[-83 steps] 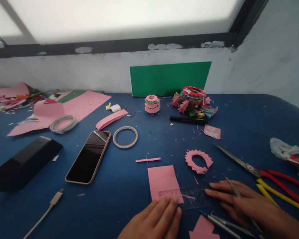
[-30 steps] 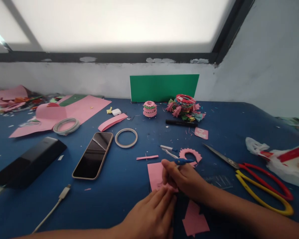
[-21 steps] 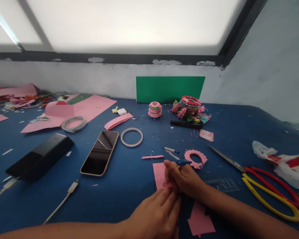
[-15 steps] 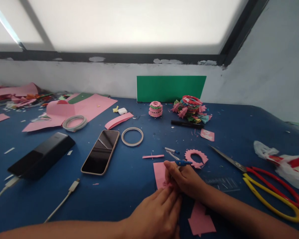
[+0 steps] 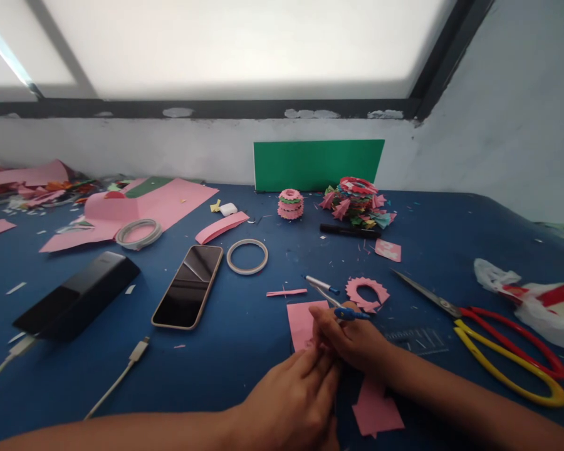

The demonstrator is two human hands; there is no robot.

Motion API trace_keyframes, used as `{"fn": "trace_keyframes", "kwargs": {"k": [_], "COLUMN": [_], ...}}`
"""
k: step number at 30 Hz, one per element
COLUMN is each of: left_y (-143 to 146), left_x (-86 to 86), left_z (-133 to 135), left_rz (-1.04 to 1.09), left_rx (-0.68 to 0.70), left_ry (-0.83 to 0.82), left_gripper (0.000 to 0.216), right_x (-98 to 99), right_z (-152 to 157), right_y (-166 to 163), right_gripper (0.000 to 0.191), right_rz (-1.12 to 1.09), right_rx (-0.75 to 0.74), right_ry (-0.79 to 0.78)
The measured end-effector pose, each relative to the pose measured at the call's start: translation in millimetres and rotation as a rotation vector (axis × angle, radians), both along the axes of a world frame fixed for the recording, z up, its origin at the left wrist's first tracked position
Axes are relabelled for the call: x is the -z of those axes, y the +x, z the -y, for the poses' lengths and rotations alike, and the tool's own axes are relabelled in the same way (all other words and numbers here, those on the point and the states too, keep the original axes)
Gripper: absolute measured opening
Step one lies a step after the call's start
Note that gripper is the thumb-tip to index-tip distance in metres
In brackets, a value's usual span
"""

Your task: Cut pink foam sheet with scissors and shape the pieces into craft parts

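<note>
My right hand [image 5: 350,335] is closed around a blue-headed drawing compass [image 5: 351,313], tilted over a pink paper sheet [image 5: 301,319]. The tips of the tool are hidden behind my fingers. My left hand [image 5: 294,394] lies stretched over the lower part of that sheet, its fingertips against my right hand. Just beyond is a white-and-blue pen [image 5: 322,285]; whether it is joined to the compass I cannot tell. A toothed pink paper ring [image 5: 367,294] lies right of the pen, and a cut pink scrap [image 5: 378,413] is below my right wrist.
Large scissors [image 5: 460,313] and a clear ruler [image 5: 418,341] lie on the right. Leftward are a phone [image 5: 188,288], a tape roll [image 5: 247,257] and a black power bank [image 5: 78,300]. Paper ring stacks [image 5: 290,205] stand near a green board [image 5: 317,166].
The compass head has shifted slightly right and nearer in my right hand. My left hand stays on the paper. The whole view has moved a little.
</note>
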State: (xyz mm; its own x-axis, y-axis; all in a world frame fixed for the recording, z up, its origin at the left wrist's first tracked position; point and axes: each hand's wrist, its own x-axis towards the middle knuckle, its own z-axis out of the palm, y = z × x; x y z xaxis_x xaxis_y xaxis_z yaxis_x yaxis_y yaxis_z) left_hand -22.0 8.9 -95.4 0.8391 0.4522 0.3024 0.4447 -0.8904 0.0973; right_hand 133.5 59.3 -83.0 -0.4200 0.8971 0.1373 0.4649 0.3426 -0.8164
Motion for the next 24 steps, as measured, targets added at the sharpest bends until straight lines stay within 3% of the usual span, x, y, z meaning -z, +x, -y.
{"fn": "trace_keyframes", "kwargs": {"k": [14,18,21,24], "left_y": [-0.7,-2.0,-4.8,-5.9], "left_x": [-2.0,-3.9,-17.3,-38.8], "left_z": [-1.2,-1.3,-1.2,-0.9], "left_rz": [-0.022,-0.003,0.132,0.441], "left_rx": [-0.006,0.033,-0.019,-0.219], "left_ry": [-0.040,-0.054,-0.263,-0.674], "left_gripper": [0.048,0.043,0.044,0.062], "right_x": [7.5,-4.0,-26.3,-47.2], "right_z": [7.6,4.8,3.9,12.2], "right_y": [38.0,43.0,43.0,33.6], "right_gripper": [0.061,0.066,0.066,0.048], "right_rz": [-0.005,-0.040,0.213,0.633], "right_rx": [0.166,0.217,0.118,-0.015], "right_ry": [0.054,0.070,0.254,0.505]}}
